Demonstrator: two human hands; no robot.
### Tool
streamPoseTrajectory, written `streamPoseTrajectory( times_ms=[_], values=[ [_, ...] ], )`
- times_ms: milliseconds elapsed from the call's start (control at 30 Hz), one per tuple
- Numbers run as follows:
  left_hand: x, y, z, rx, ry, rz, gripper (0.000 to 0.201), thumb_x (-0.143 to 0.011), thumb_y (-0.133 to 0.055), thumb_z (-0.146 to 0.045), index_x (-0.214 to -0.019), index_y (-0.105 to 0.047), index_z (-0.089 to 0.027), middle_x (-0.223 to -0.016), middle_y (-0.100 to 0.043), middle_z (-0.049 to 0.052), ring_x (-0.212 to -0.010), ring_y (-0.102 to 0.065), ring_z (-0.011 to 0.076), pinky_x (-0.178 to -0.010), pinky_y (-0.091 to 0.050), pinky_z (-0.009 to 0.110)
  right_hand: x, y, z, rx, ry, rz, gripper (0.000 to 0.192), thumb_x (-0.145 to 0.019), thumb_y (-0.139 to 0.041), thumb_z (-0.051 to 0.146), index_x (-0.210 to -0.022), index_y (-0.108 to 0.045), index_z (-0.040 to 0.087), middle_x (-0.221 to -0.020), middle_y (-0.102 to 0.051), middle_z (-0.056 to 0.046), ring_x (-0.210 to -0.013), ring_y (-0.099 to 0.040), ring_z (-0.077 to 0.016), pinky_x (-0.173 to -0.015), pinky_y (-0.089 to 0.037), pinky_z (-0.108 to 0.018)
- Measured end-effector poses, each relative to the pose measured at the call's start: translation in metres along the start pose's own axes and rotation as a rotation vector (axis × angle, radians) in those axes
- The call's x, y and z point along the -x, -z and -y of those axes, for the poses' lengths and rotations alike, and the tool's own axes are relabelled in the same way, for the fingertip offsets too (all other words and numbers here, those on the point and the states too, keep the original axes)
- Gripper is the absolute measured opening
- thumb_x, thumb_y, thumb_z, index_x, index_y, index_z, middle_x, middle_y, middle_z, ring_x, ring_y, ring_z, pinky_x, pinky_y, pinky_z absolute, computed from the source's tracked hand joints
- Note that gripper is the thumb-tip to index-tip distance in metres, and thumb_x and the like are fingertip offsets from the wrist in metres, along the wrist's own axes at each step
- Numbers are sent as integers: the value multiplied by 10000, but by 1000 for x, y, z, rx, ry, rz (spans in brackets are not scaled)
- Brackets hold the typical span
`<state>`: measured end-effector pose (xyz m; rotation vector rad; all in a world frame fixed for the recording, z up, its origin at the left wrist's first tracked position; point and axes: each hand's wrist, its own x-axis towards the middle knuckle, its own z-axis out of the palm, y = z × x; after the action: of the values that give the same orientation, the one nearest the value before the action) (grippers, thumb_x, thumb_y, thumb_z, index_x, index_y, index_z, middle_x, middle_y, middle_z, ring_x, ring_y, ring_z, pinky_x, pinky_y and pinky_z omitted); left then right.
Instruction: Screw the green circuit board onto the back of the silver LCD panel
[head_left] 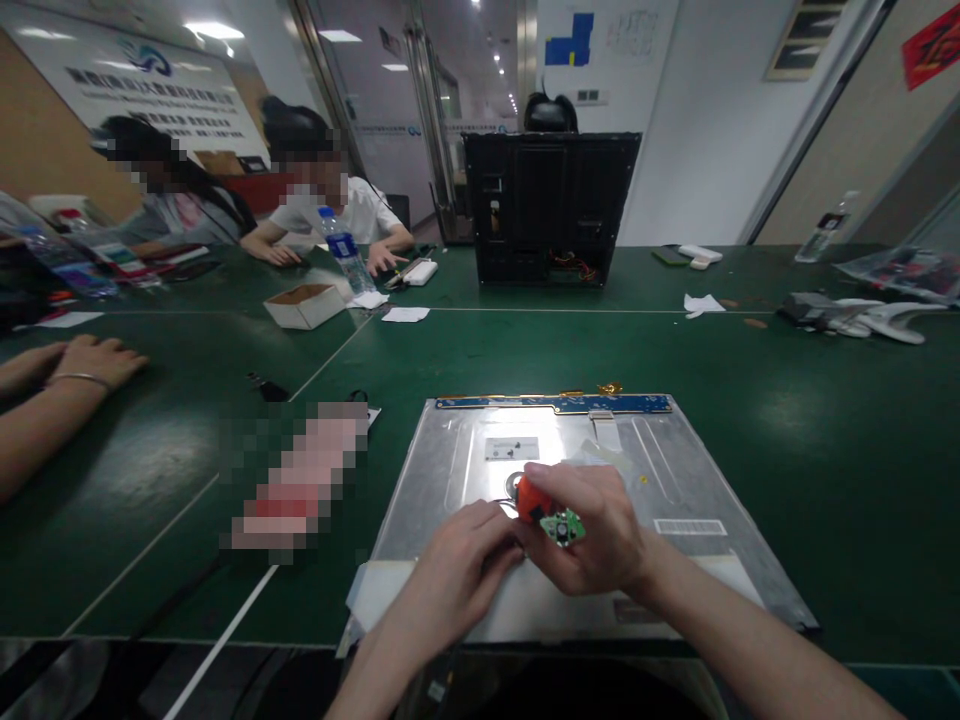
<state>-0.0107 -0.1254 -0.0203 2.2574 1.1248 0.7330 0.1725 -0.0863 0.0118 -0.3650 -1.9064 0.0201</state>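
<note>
Holding a small green circuit board (pixel 562 526) with an orange part (pixel 529 498) attached, the right hand (pixel 592 535) clenches it above the metal panel back (pixel 675 460) on the green worktop (pixel 825 400). The left hand (pixel 457 570) pinches its edge, steadying it close for inspection.
</note>
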Motion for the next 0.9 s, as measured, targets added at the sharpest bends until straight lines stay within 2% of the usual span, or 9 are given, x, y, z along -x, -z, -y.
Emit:
streamPoseTrajectory(
  times_ms=[200,667,900],
  values=[
    [0,-1,2,-4,-27,-8,167,-906,-490,-116,-974,-615,-203,-967,-683,51,-894,-641,213,-788,-494,307,-2,0,-1,8,8,-32,502,-882,-527,153,-1366,-398,126,-777,-697,-36,-556,-607,-141,-465,-477,-243],
    [-1,0,4,58,2,0,134,-904,-485,-136,-910,-605,-196,-908,-674,45,-844,-628,201,-763,-492,307,-2,2,-3,57,-17,-51,518,-897,-521,179,-1391,-366,159,-771,-688,-19,-554,-618,-137,-472,-516,-241],
    [-2,1,1,41,-19,5,185,-879,-496,-102,-983,-614,-199,-969,-687,51,-898,-637,209,-806,-503,310,-4,1,-1,38,6,-53,490,-903,-523,189,-1372,-390,142,-768,-702,-30,-560,-627,-144,-451,-494,-248]
  ],
)
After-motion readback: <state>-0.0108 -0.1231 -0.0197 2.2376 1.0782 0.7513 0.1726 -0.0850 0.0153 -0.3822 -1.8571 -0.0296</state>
